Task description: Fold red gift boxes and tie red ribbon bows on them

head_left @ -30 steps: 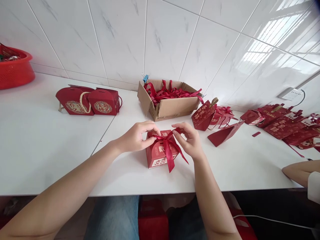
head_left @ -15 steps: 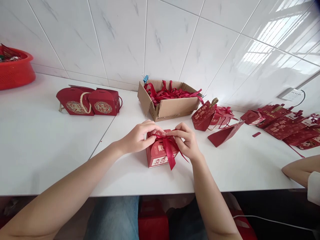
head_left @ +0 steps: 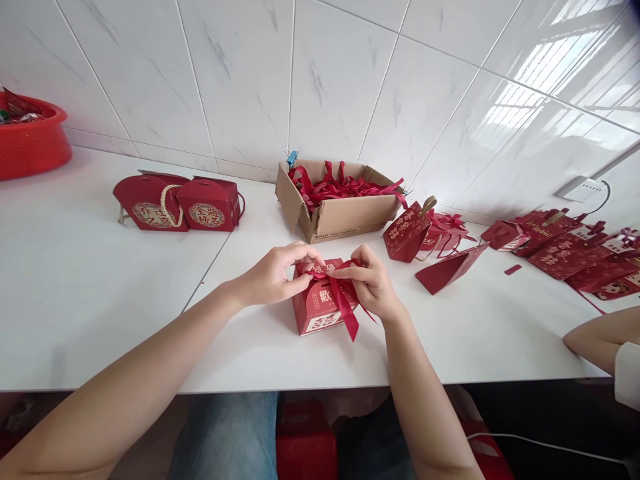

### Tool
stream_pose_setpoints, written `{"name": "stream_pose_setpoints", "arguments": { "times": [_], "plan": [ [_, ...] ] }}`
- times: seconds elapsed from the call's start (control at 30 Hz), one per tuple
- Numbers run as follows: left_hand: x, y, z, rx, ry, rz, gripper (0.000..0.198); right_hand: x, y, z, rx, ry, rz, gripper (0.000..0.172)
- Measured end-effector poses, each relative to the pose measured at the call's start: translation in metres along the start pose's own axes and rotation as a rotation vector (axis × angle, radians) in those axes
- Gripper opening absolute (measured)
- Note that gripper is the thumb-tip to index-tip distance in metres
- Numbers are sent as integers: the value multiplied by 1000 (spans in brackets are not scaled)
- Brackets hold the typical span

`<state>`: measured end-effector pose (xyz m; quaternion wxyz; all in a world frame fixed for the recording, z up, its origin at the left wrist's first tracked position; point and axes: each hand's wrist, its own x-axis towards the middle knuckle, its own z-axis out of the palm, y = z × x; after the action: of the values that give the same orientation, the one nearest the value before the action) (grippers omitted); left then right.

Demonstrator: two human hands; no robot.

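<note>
A small red gift box (head_left: 320, 310) with pale printed characters stands upright on the white table, close to its front edge. Across its top runs a red ribbon (head_left: 346, 310), one tail hanging down the front. My left hand (head_left: 283, 272) pinches the ribbon at the left of the box top, thumb and forefinger nearly together. From the right, my right hand (head_left: 371, 280) grips the ribbon between its thumb and bent fingers. Part of the knot area is covered by my fingertips.
Behind the box, a cardboard carton (head_left: 350, 217) holds many red ribbons. Red boxes with rope handles (head_left: 207, 207) stand at left, near a red plastic basket (head_left: 35, 150). More red boxes (head_left: 407, 233) and flat packs (head_left: 560, 250) lie at right, where another person's arm (head_left: 600, 340) rests.
The ribbon tail on the box front has swung slightly to the right, uncovering more of the printed front. Both hands stay at the box top with only small finger movements.
</note>
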<state>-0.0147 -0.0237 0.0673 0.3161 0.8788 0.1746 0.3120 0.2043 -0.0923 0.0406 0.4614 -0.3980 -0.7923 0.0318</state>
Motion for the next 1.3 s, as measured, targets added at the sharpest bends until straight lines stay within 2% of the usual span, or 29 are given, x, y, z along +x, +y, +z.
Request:
{"name": "stream_pose_setpoints", "arguments": {
  "times": [0.17, 0.43, 0.7, 1.07, 1.2, 1.3],
  "plan": [
    [0, -2, -2, -54, -32, -42, 32, 0, 2, 0, -21, 2, 26, 42],
    [-2, -6, -1, -79, -45, -31, 30, 1, 3, -3, 62, -19, 68, 43],
    [-1, -6, -3, -74, -26, -51, 29, 0, 4, -4, 11, -18, 64, 42],
    [0, -9, -4, -75, -5, -10, 30, 0, 4, -3, -18, -13, 52, 41],
    [3, -10, -3, -38, 44, -62, 24, 1, 0, -2, 10, 16, 88, 40],
    [5, -15, -2, -49, 103, -115, 22, 1, -4, -2, 59, 58, 182, 32]
  ]
}}
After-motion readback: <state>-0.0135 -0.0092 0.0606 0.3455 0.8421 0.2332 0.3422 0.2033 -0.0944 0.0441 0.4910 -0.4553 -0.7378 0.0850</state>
